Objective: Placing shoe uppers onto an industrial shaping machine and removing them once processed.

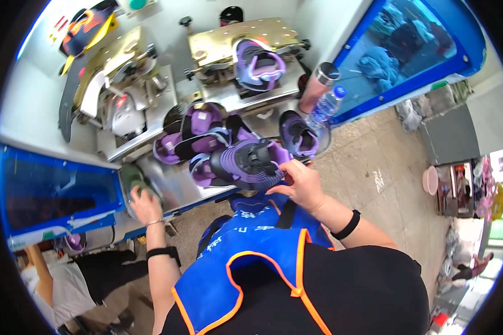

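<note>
My right hand [300, 187] pinches the heel collar of a black and purple striped shoe upper [243, 163], which lies over other uppers at the metal bench's edge. My left hand [146, 206] is closed around the near end of a long, rounded grey-green object [133, 180] standing at the left end of the bench. Its exact kind is hard to make out. Several purple-lined uppers [201, 120] are heaped behind the held one. Another dark upper [297, 134] sits alone at the right.
Behind the bench stand two brass-topped machines, the left machine [123, 84] and the right machine [243, 42], the latter bearing a lavender shoe upper [258, 66]. A pink tumbler [318, 87] and a clear water bottle [327, 106] stand right. Another person [67, 285] is at lower left.
</note>
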Motion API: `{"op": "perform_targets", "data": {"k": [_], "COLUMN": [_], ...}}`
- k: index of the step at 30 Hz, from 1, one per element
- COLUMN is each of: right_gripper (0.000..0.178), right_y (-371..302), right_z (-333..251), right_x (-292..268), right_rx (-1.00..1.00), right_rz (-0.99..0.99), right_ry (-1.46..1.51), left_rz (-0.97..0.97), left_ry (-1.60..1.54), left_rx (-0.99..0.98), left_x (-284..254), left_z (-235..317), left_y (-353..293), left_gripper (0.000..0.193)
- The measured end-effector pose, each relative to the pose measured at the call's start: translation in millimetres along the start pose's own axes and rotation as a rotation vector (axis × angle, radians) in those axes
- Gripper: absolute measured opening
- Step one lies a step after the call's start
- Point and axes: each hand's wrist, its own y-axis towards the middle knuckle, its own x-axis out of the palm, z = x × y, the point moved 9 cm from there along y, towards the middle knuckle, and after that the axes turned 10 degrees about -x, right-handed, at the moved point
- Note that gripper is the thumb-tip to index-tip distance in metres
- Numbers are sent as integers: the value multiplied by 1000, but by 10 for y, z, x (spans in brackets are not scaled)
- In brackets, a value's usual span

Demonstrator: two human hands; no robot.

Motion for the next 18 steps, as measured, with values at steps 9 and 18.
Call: {"op": "perform_targets", "data": {"k": [9,18], "right_gripper": [35,37], "right_y": [-317,-89], "right_z": [812,1109], "right_x": [-498,-235], "right_rx": [249,328], "right_rz": [274,72], "right_ry": [-435,-594], "left_rz": [-12,0], "left_ry": [190,173], "left_rx": [-18,15], "left_x": [65,75], "left_z": [46,-2], "left_y": [-56,-77], "left_gripper": [15,13]}}
